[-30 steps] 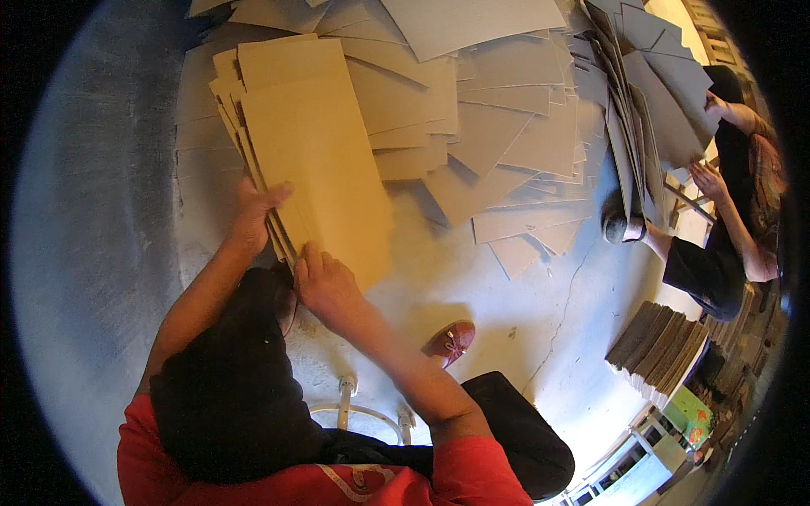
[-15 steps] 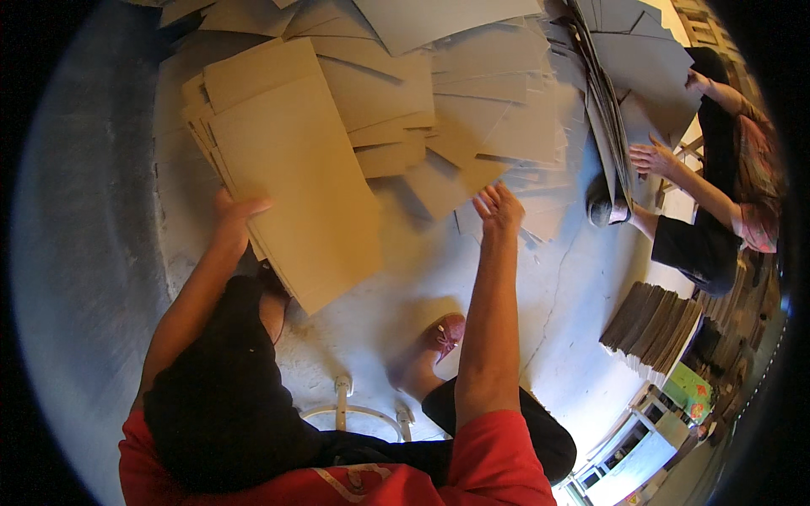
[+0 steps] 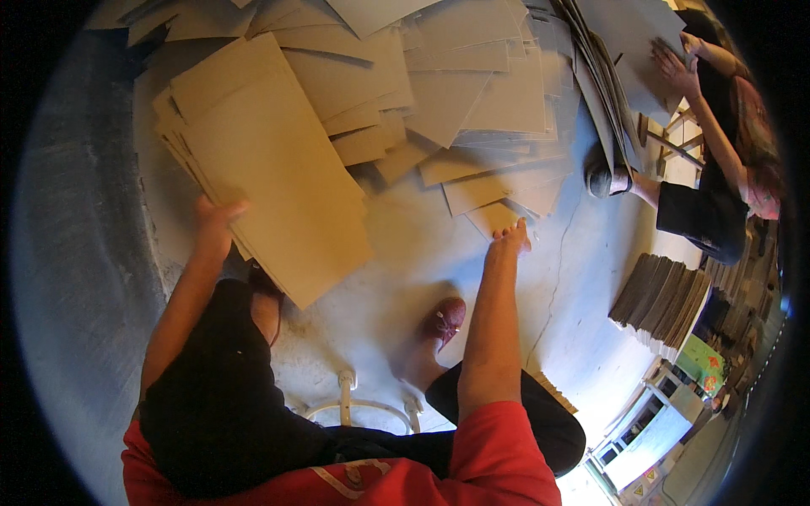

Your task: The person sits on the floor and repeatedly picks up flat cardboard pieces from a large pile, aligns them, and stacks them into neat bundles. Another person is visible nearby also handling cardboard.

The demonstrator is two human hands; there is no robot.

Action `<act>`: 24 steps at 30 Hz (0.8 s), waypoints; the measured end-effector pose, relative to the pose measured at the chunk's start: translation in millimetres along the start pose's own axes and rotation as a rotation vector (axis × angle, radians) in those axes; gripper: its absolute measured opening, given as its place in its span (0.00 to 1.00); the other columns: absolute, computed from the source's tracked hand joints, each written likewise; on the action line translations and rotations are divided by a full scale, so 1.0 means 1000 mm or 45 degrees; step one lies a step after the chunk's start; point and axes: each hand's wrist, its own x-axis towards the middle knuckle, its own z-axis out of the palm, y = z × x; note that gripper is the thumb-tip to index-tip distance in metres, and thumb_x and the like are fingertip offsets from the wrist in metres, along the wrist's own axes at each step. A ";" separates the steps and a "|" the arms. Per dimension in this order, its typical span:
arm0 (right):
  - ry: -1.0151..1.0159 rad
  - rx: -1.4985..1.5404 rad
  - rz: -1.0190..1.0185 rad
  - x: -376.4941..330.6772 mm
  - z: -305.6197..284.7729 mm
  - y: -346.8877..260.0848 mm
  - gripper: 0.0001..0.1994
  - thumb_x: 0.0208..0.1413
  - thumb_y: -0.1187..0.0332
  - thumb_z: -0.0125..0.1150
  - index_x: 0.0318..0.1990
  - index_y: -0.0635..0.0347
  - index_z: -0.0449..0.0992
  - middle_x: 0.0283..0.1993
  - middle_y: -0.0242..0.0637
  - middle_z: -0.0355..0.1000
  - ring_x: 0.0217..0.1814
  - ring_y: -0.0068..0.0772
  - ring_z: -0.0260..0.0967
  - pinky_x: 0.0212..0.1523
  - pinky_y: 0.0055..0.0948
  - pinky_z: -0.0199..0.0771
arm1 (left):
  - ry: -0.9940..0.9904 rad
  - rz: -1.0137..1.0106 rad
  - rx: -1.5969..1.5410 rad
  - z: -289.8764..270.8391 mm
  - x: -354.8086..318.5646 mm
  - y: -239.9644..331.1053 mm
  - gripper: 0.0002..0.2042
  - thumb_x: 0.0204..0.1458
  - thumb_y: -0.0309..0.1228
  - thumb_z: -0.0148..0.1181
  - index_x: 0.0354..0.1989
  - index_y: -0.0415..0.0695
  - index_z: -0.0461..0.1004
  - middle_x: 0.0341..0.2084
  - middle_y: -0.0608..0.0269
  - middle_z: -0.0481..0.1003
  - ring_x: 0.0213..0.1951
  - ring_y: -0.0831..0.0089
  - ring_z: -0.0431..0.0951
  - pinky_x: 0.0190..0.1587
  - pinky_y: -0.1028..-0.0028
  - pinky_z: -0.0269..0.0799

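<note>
Head view: cardboard stack [image 3: 274, 169] in left hand [image 3: 214, 223].
Fingers pinch its left edge, stack extending rightward from them; right hand [image 3: 510, 240] fingers bent at loose sheet [image 3: 488, 218], grip not determinable.

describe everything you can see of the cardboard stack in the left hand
The cardboard stack is several flat, tan rectangular sheets with a plain top face and uneven, slightly fanned edges. It lies slantwise, far end toward the upper left. The left hand grips its left edge, thumb on top. What supports it underneath is hidden.
</note>
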 end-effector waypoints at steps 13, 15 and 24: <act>-0.608 0.445 0.227 0.033 0.012 -0.050 0.22 0.51 0.55 0.66 0.48 0.56 0.71 0.46 0.36 0.69 0.47 0.38 0.66 0.44 0.42 0.72 | 0.037 -0.022 -0.041 0.012 0.000 0.005 0.17 0.38 0.20 0.63 0.40 0.36 0.72 0.34 0.61 0.75 0.35 0.68 0.77 0.41 0.70 0.74; -0.596 0.548 0.150 0.017 0.031 -0.050 0.21 0.51 0.57 0.66 0.50 0.55 0.71 0.51 0.35 0.69 0.52 0.41 0.66 0.52 0.45 0.70 | 0.071 -0.023 -0.027 0.002 0.001 0.001 0.17 0.38 0.20 0.62 0.41 0.35 0.71 0.34 0.60 0.75 0.35 0.67 0.77 0.41 0.70 0.74; -1.204 0.852 0.209 -0.022 0.056 -0.063 0.25 0.58 0.57 0.58 0.60 0.58 0.64 0.59 0.41 0.67 0.61 0.45 0.61 0.62 0.49 0.59 | 0.078 -0.045 -0.054 0.010 0.000 0.004 0.18 0.38 0.18 0.61 0.42 0.35 0.71 0.35 0.59 0.75 0.35 0.67 0.77 0.41 0.70 0.73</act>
